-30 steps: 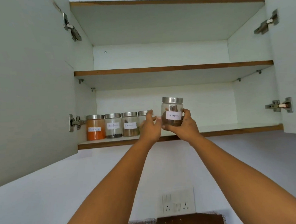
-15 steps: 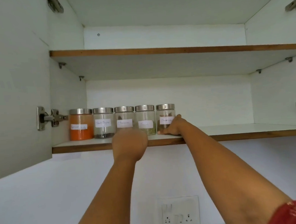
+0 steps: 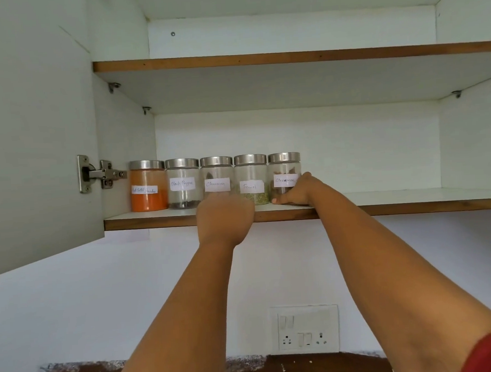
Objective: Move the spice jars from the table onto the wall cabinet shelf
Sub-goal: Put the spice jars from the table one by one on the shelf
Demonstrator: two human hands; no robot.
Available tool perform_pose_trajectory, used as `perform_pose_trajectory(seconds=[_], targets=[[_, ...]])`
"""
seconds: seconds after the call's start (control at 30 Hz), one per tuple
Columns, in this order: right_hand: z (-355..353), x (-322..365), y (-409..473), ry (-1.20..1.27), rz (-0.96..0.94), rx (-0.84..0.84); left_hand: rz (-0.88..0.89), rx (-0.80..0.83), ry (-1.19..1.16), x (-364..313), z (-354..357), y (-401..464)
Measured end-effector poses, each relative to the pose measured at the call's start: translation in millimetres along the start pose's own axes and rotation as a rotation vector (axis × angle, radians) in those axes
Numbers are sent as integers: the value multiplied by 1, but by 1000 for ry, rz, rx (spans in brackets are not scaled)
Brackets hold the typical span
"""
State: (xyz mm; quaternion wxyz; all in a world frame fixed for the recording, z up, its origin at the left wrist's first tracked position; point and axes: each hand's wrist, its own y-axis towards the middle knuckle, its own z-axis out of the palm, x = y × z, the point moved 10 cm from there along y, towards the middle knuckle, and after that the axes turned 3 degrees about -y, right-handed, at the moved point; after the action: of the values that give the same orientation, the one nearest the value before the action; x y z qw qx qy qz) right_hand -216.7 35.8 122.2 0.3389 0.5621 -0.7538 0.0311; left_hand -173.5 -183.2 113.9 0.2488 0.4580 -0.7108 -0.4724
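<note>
The right hand [image 3: 295, 193] rests on the white cabinet shelf with a brown wooden edge [image 3: 412, 204], its fingers curled round the lower right side of the last glass jar with a steel lid and a "Cinnamon" label [image 3: 284, 172]. How tightly it grips, I cannot tell. The left hand [image 3: 224, 216] is a loose fist, holding nothing, at the shelf edge in front of the third and fourth jars.

A second ago both hands held this last jar up in the air in front of the shelf. Now it stands on the shelf, at the right end of the row, and the left hand has let go.

Five jars stand side by side on the shelf, all upright. From the last jar going left: the glass jar marked "Fennel" [image 3: 251, 179] has green seeds at the bottom. The next glass jar, also marked "Cinnamon" [image 3: 216, 173], has brown bits. The glass jar marked "Black Pepper" [image 3: 182, 184] has a few dark grains at the bottom. The far left glass jar [image 3: 148, 189] is full of orange powder.

A white switch and socket plate [image 3: 305, 330] is on the wall well below the shelf.
</note>
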Motion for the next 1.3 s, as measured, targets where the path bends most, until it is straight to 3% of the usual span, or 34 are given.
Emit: perform_pose_trajectory(seconds=[0.73,0.87,0.97,1.1,1.3], targets=[[-5,-2,-4,93,7,-22,-16,30,-11,2,3,1],[1,-2,-13,-66,59,35,-13,44,-19,1,3,1],[-8,-15,-28,-62,154,-77,-15,54,-32,1,3,1],[-18,-22,-50,-180,134,-172,21,91,-27,-2,0,1],[-27,-18,-111,-476,-100,-462,5,201,-143,-4,-11,-21]])
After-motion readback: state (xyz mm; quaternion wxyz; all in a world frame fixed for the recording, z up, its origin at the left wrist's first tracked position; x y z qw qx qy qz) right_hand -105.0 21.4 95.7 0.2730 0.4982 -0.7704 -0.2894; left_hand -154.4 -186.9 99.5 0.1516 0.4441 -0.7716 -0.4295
